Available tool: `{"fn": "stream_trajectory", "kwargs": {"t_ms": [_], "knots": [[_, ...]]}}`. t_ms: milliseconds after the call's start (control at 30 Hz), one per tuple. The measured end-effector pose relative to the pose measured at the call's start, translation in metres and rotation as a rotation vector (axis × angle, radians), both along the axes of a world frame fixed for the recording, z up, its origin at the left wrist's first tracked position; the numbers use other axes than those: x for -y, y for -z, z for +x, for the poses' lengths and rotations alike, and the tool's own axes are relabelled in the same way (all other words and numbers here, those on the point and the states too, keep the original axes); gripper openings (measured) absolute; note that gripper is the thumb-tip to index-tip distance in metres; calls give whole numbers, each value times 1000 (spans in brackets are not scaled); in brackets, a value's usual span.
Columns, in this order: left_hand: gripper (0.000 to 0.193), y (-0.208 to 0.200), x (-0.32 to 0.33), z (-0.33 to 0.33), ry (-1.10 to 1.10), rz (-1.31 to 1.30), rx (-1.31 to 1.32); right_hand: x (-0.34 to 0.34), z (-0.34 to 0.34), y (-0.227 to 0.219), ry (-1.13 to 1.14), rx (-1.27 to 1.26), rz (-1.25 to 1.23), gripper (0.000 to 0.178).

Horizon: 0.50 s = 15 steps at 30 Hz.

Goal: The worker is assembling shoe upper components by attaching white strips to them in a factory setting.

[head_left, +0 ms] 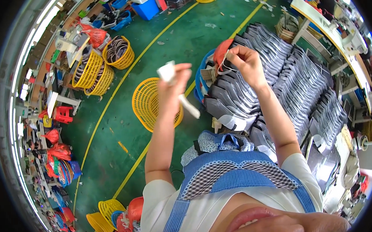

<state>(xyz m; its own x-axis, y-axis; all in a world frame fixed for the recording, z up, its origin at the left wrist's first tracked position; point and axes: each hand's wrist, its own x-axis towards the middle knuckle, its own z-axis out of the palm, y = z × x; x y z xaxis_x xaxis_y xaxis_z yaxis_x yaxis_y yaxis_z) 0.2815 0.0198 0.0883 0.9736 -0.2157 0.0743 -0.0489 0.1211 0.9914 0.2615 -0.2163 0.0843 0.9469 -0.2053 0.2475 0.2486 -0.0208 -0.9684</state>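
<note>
My left hand (174,81) is raised over a yellow plastic basket (147,102) and grips a small white piece (167,71); a white strip (189,105) hangs down below the hand. My right hand (245,59) is raised too, pinching a thin light strip or cord (225,65) in front of a red piece (220,52). Under it lie stacked grey cut parts (231,97) in a blue bin (200,80).
Long rows of grey cut parts (300,82) cover the surface to the right. Yellow baskets (93,70) with dark bands stand on the green floor at the left, with a yellow floor line (106,107) running past. Blue crates (147,9) sit far back; a workbench (336,39) is at right.
</note>
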Motion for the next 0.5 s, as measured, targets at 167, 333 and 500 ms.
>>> {"fn": "stream_trajectory", "kwargs": {"t_ms": [167,333,500], "knots": [[18,-10,43,-3,203,58,166,-28,-12,-9,-138,141,-44,7],[16,6,43,-8,175,33,285,-34,-22,-7,-77,192,-229,3],[10,21,32,-24,-134,259,735,-49,-21,8,-58,193,-277,10]]}}
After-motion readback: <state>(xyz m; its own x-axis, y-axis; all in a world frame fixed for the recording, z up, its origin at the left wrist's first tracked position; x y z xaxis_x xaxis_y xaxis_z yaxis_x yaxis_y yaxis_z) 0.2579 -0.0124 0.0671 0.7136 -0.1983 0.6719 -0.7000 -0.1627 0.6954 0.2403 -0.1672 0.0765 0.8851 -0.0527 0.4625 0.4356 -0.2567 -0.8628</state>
